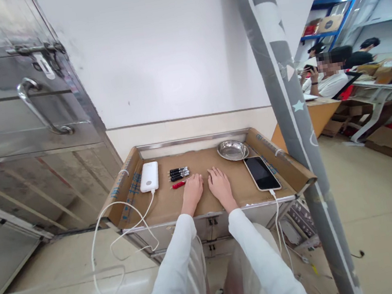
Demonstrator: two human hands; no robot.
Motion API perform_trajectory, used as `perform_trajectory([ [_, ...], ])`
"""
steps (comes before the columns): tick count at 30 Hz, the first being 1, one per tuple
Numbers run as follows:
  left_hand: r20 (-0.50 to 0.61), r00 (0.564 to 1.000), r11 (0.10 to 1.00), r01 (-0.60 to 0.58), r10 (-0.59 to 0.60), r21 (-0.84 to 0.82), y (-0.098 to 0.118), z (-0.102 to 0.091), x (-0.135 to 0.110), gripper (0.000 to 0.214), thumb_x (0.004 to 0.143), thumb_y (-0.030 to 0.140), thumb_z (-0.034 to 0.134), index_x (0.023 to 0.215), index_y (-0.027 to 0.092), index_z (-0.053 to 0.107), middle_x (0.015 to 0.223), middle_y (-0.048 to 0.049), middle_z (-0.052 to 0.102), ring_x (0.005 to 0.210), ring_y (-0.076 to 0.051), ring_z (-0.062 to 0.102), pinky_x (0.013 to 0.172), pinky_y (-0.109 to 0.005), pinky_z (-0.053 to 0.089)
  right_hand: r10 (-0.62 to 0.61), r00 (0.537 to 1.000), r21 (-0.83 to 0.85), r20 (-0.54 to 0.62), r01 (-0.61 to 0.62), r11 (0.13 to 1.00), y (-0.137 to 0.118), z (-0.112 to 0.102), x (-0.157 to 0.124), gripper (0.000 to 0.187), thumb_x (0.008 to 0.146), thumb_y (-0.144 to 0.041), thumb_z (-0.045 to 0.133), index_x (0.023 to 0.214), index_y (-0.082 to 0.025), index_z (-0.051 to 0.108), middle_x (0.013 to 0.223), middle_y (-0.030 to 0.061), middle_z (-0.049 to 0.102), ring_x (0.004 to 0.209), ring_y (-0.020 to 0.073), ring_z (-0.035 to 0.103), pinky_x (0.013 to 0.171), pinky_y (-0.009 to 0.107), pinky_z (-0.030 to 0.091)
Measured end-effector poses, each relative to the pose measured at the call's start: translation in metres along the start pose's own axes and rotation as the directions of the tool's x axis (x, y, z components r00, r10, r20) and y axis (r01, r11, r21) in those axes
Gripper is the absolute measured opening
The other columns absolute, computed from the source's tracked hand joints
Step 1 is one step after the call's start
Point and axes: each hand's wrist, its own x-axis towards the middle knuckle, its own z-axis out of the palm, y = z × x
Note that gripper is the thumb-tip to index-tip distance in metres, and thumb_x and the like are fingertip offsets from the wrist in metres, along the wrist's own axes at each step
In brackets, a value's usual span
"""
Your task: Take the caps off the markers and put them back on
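My left hand [192, 190] and my right hand [219, 184] lie flat, palms down and side by side, on the brown cardboard table top [167, 203], fingers stretched out and holding nothing. Just left of my left hand's fingertips lies a red pen [178, 185]. Behind it a few black pens [179, 173] lie in a row. A white power bank [149, 176] with a white cable [119, 227] sits further left. Right of my right hand lie a dark-screened phone [261, 172] on a cable and a round metal dish [232, 150].
A metal door [22, 94] with a handle stands at the left. A grey wrapped pole [293, 117] leans just right of the table. Beyond it, people sit at desks [332, 75] with boxes and shelves. The white cable loops down to the floor at front left.
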Motion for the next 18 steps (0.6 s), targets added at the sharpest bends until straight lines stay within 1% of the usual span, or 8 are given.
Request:
perform_trajectory([
  [3,0.022,1.0,1.0,-0.003,0.002,0.021,0.0008,-0.0022,-0.0003,0.028,0.096,0.018,0.028,0.082,0.016,0.053,0.084,-0.0076,0.06,0.084,-0.018,0.059,0.079,-0.031,0.044,0.003,1.0,-0.005,0.017,-0.003,1.0,-0.0006,-0.001,0.0002,0.038,0.09,-0.017,0.036,0.122,-0.011,0.056,0.132,0.0165,0.054,0.125,0.0231,0.046,0.103,0.038,0.034],
  [11,0.028,1.0,0.999,-0.015,0.014,0.032,0.0015,-0.0034,0.0001,0.03,0.096,0.018,0.026,0.082,0.016,0.053,0.085,-0.0084,0.061,0.084,-0.019,0.059,0.08,-0.032,0.044,-0.001,1.0,0.005,0.012,0.001,1.0,0.0003,0.0002,0.0007,0.038,0.09,-0.016,0.037,0.121,-0.011,0.057,0.131,0.0171,0.054,0.125,0.0233,0.046,0.103,0.038,0.033],
  [18,0.002,1.0,0.999,-0.002,0.003,-0.039,0.0009,-0.0017,-0.0026,0.031,0.096,0.02,0.026,0.08,0.017,0.052,0.082,-0.0073,0.059,0.081,-0.019,0.057,0.08,-0.033,0.044,0.006,1.0,0.021,0.02,-0.006,1.0,0.0003,-0.0009,0.0002,0.038,0.09,-0.016,0.037,0.122,-0.011,0.056,0.132,0.0171,0.054,0.125,0.0227,0.046,0.104,0.038,0.032],
])
